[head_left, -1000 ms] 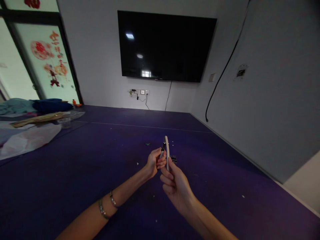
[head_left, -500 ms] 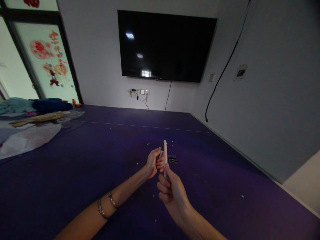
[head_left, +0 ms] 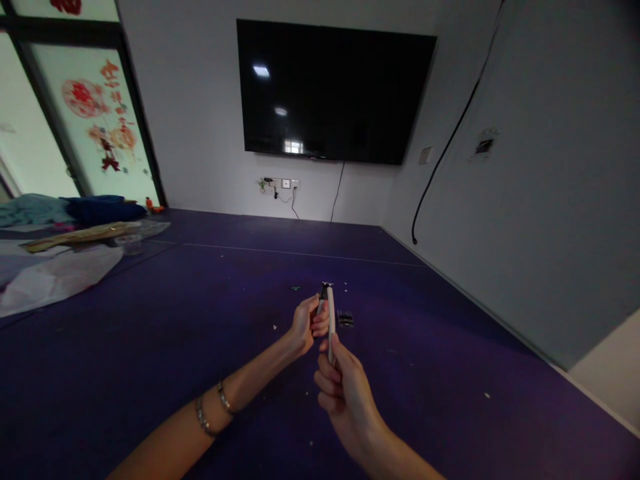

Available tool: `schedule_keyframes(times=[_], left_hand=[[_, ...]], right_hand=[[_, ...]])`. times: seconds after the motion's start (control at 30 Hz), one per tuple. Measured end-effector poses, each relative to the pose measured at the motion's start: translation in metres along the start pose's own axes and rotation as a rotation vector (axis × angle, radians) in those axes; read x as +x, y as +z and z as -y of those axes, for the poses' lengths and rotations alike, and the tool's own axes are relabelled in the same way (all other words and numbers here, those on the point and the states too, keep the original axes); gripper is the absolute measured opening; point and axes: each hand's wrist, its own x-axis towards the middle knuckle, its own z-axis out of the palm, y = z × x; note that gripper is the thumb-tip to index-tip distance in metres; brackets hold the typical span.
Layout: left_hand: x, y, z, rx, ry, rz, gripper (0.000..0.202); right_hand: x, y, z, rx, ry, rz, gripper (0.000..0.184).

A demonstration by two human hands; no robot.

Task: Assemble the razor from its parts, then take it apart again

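Note:
My left hand (head_left: 303,325) is closed around a slim grey-and-black tool (head_left: 323,298) with a narrow, pale T-shaped top; its exact kind is unclear. Just right of it, a slim white strip-like piece (head_left: 331,320) stands nearly upright, its lower end pinched between the thumb and fingers of my right hand (head_left: 345,383). The white piece is close beside the tool, and I cannot tell whether they touch. Behind my hands, a small clear-and-black item (head_left: 345,319) lies on the purple surface (head_left: 225,300), with a small dark green piece (head_left: 295,289) farther left.
White bits are scattered over the purple surface. White sheeting (head_left: 60,277), a long tan item (head_left: 83,237) and dark blue cloth (head_left: 107,210) lie at the left. A television (head_left: 335,93) hangs on the far wall. A black cable (head_left: 450,137) dangles at the right.
My right hand has drawn the white piece slightly down and back, uncovering the T-shaped top of the tool. My left hand stays almost in place.

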Motion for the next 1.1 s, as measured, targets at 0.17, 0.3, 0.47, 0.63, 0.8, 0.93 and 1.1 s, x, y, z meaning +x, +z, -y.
schedule_keyframes(times=[0.17, 0.3, 0.47, 0.63, 0.8, 0.93, 1.1], left_hand=[[-0.001, -0.001, 0.002, 0.022, 0.047, 0.02, 0.032], [0.001, -0.001, -0.004, -0.038, -0.01, -0.03, 0.036], [0.003, -0.004, -0.012, -0.097, -0.002, -0.059, 0.033], [0.002, -0.001, -0.014, -0.239, -0.105, -0.114, 0.035], [-0.003, 0.01, -0.017, -0.416, -0.198, -0.212, 0.034], [-0.009, 0.02, -0.019, -0.471, -0.217, -0.267, 0.033], [-0.015, 0.028, -0.016, -0.459, -0.27, -0.249, 0.038]], right_hand=[[0.007, 0.004, 0.008, 0.023, -0.05, 0.038, 0.038], [0.009, 0.001, -0.003, 0.008, 0.011, 0.013, 0.04], [0.008, 0.004, 0.002, -0.053, -0.112, 0.034, 0.036], [0.041, 0.006, 0.049, -0.302, -0.534, 0.077, 0.024], [0.089, -0.02, 0.093, -0.866, -0.788, 0.056, 0.027], [0.106, -0.046, 0.108, -1.248, -0.667, 0.014, 0.037], [0.115, -0.067, 0.111, -1.42, -0.566, 0.023, 0.049]])
